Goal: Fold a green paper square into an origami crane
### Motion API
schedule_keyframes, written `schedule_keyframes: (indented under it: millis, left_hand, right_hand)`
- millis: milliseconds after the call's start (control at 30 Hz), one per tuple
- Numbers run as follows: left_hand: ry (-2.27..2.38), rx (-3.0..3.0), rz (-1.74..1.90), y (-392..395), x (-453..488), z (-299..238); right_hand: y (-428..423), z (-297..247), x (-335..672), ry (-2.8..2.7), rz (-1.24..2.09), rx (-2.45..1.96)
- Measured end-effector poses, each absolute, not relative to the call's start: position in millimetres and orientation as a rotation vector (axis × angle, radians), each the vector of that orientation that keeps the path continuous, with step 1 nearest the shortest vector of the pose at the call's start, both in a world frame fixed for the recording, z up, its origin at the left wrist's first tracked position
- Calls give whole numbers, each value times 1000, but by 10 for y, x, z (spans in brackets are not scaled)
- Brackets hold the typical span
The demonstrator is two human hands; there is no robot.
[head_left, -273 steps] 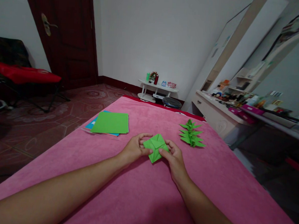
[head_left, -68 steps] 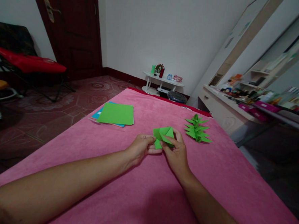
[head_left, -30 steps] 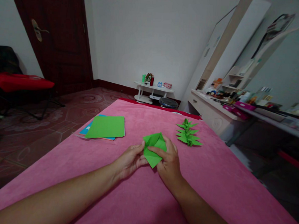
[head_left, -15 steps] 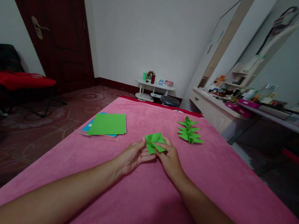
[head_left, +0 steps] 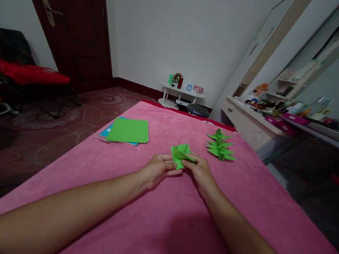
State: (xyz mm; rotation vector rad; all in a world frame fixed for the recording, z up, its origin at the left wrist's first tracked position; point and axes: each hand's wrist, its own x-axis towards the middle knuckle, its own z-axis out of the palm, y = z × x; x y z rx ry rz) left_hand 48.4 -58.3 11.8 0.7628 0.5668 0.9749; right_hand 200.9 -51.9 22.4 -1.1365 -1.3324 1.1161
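Note:
A half-folded piece of green paper (head_left: 180, 153) sits between my two hands on the pink cloth (head_left: 158, 218). My left hand (head_left: 157, 170) pinches its left lower edge with closed fingers. My right hand (head_left: 201, 171) grips its right side, thumb and fingers pressed on a fold. Several finished green folded shapes (head_left: 220, 146) lie in a row just to the right, apart from my hands. A stack of flat paper sheets (head_left: 127, 131), green on top and blue beneath, lies to the far left.
The pink cloth covers a bed-like surface that drops off at both sides. A red folding chair (head_left: 26, 76) and a dark door (head_left: 74, 33) stand at left. A small white shelf (head_left: 181, 95) is by the far wall; a cluttered dresser (head_left: 262, 117) is at right.
The paper has been folded smaller and flatter since a second ago, and my right fingers have slid from on top of it to its right edge. The head view shifted slightly.

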Motion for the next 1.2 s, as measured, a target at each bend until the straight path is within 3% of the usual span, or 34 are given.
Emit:
schedule_keyframes:
  millis: [400,833,1200]
  left_hand:
    - [589,708,1044,-581,514,91]
    - [710,659,1082,-577,542,127]
    - [691,641,1103,-576,536,133]
  right_hand:
    - [-500,253,2028,-1213,1217,-1112]
    - [-462,362,2141,-1505,1151,-1124]
    - [-446,295,2187,-1621,680,-1263]
